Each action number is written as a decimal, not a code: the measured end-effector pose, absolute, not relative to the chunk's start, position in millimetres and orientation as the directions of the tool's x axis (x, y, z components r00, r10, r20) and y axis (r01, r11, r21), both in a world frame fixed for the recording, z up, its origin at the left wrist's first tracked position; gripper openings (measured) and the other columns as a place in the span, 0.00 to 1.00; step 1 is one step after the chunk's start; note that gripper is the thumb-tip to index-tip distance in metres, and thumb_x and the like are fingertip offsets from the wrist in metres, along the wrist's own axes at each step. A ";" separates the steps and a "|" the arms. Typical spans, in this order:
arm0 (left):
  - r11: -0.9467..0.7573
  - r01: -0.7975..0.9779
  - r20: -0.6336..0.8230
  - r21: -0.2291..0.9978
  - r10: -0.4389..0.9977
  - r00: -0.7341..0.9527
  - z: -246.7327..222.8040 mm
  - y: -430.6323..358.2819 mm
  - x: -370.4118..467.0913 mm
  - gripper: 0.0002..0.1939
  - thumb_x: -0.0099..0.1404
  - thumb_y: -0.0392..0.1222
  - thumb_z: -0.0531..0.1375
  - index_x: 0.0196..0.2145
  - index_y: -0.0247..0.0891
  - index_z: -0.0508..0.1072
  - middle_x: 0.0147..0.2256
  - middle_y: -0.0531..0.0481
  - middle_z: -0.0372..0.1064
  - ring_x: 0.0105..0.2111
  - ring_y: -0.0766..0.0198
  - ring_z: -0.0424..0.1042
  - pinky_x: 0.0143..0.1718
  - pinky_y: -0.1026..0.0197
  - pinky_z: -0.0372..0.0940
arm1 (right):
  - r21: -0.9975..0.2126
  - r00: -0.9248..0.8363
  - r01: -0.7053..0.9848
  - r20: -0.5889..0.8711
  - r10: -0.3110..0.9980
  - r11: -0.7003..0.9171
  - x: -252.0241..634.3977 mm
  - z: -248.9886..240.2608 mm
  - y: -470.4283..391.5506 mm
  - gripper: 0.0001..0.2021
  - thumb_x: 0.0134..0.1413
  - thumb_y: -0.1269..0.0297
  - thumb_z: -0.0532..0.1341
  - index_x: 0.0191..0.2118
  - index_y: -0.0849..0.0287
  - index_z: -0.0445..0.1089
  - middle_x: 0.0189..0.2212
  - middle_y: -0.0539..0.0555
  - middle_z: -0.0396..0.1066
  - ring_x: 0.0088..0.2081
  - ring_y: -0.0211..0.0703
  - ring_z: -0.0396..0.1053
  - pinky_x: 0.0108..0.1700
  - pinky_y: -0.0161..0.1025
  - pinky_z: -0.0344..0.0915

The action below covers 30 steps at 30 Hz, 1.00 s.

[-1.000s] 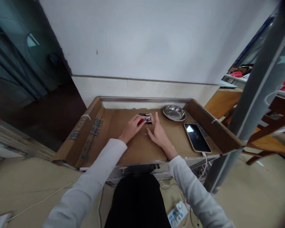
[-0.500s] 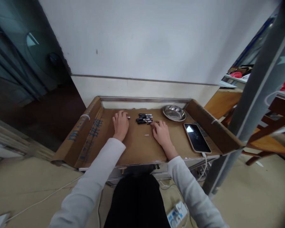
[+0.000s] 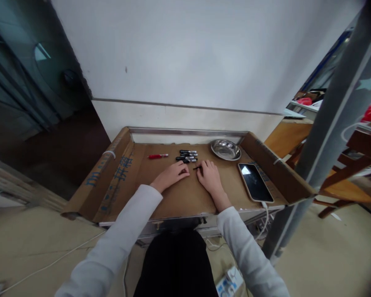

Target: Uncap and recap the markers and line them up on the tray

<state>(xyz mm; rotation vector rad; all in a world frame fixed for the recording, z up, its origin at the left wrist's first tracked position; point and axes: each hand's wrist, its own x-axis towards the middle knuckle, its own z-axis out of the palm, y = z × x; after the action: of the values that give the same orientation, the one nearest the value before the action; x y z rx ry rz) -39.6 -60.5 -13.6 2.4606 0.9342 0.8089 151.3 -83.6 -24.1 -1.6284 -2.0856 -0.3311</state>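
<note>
Several black markers (image 3: 187, 156) lie in a small stack on the cardboard surface (image 3: 179, 198). To their left is a red marker (image 3: 158, 156), lying on its own. Just below the black markers, my left hand (image 3: 174, 174) has its fingers pressed together; what they hold, if anything, is too small to tell. My right hand (image 3: 207, 172) rests to the right, its thumb and fingertips closed on a small dark piece (image 3: 197, 167) that points left toward my left hand.
A round metal bowl (image 3: 226, 149) stands at the back right. In front of it lies a phone (image 3: 256, 182) with a white cable (image 3: 266, 212). Cardboard walls (image 3: 103, 177) rise at both sides. A grey post (image 3: 324, 119) stands on the right.
My left hand has come away from the red marker, which now shows fully, and has moved right toward my right hand. A small white piece on the cardboard is no longer visible.
</note>
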 end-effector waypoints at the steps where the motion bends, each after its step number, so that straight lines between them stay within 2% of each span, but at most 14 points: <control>1: -0.700 0.461 0.380 0.545 0.697 0.608 -14.2 -59.1 -40.5 0.10 0.63 0.48 0.54 0.33 0.40 0.69 0.34 0.51 0.62 0.34 0.66 0.67 0.39 0.62 0.64 | -0.093 -0.187 0.959 0.509 0.840 0.269 151.4 -24.3 -83.7 0.07 0.56 0.66 0.52 0.38 0.59 0.65 0.35 0.57 0.65 0.39 0.48 0.60 0.39 0.41 0.55; 7: -0.662 0.454 0.362 0.596 0.727 0.584 -15.0 -61.0 -49.9 0.15 0.57 0.51 0.60 0.40 0.42 0.69 0.38 0.51 0.62 0.32 0.66 0.66 0.37 0.62 0.65 | -0.076 -0.178 0.965 0.519 0.836 0.253 151.5 -25.0 -85.0 0.07 0.56 0.65 0.53 0.38 0.58 0.66 0.35 0.58 0.65 0.39 0.48 0.60 0.39 0.41 0.55; 13: -0.664 0.483 0.371 0.571 0.733 0.570 -16.5 -61.1 -54.6 0.09 0.63 0.47 0.55 0.33 0.39 0.70 0.34 0.51 0.63 0.32 0.67 0.66 0.36 0.62 0.64 | -0.063 -0.201 0.962 0.490 0.848 0.264 150.1 -22.6 -85.4 0.07 0.57 0.65 0.51 0.37 0.59 0.65 0.36 0.58 0.66 0.40 0.49 0.60 0.40 0.42 0.55; 19: -0.651 0.489 0.469 0.581 0.759 0.452 -14.3 -59.8 -44.6 0.06 0.64 0.43 0.54 0.34 0.39 0.68 0.35 0.50 0.67 0.35 0.64 0.68 0.39 0.61 0.63 | -0.148 -0.316 0.891 0.478 0.820 0.430 144.2 -17.3 -86.6 0.09 0.60 0.66 0.49 0.39 0.59 0.64 0.35 0.56 0.68 0.38 0.45 0.63 0.40 0.40 0.56; 23: -0.655 0.448 0.471 0.609 0.752 0.461 -12.3 -61.6 -40.0 0.06 0.63 0.43 0.56 0.35 0.39 0.69 0.35 0.51 0.70 0.37 0.63 0.70 0.41 0.61 0.63 | -0.226 -0.397 0.807 0.476 0.785 0.546 141.3 -15.5 -87.2 0.10 0.62 0.66 0.48 0.42 0.59 0.63 0.38 0.55 0.69 0.39 0.44 0.65 0.41 0.39 0.58; 27: -0.622 0.405 0.489 0.670 0.781 0.390 -12.0 -61.1 -38.6 0.07 0.63 0.43 0.55 0.37 0.40 0.70 0.36 0.52 0.72 0.37 0.64 0.71 0.41 0.61 0.64 | -0.255 -0.321 0.826 0.520 0.791 0.503 141.6 -13.7 -88.1 0.10 0.62 0.66 0.47 0.43 0.60 0.63 0.37 0.56 0.70 0.38 0.44 0.65 0.41 0.39 0.59; 30: -0.534 0.340 0.461 0.774 0.844 0.275 -13.8 -58.8 -36.6 0.09 0.63 0.45 0.54 0.39 0.40 0.69 0.35 0.51 0.72 0.36 0.64 0.72 0.38 0.61 0.66 | -0.254 -0.294 0.836 0.540 0.789 0.486 141.3 -12.1 -89.2 0.10 0.62 0.66 0.48 0.43 0.61 0.63 0.35 0.56 0.70 0.36 0.44 0.66 0.38 0.38 0.59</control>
<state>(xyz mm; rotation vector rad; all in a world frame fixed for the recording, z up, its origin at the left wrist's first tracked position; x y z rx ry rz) -36.6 -58.8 -13.8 2.0103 1.0609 1.2201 141.3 -89.2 -12.1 -1.3339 -2.1206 -0.1006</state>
